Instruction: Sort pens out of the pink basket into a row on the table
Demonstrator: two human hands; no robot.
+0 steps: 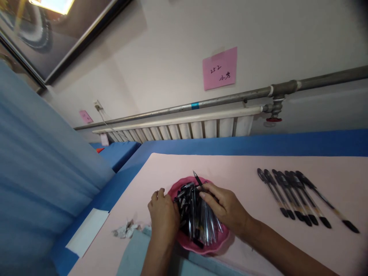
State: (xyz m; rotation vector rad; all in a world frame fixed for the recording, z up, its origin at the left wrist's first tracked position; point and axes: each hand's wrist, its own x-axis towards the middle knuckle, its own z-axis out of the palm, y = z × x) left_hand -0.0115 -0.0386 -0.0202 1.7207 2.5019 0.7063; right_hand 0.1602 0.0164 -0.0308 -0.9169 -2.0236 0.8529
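A pink scalloped bowl (pixel 220 245) stands in front of me, filled with clear pen barrels (pixel 208 224) and black pen caps (pixel 184 191). Between the thumb and fingers of my right hand (pixel 225 207) is a pen (pixel 197 178), uncapped, its pointed tip up and to the left above the bowl's far rim. My left hand (pixel 163 214) is at the bowl's left side with bent fingers, its thumb side by the caps. Whatever those fingers hold, if anything, is hidden from view.
Several capped black pens (pixel 296 195) lie in a row on the pink table sheet (pixel 244 176) at right. Crumpled paper (pixel 125 230) and a white sheet (pixel 87 232) are at left. A blue curtain (pixel 43 165) hangs there; a radiator (pixel 184 128) and pipe (pixel 235 96) run behind.
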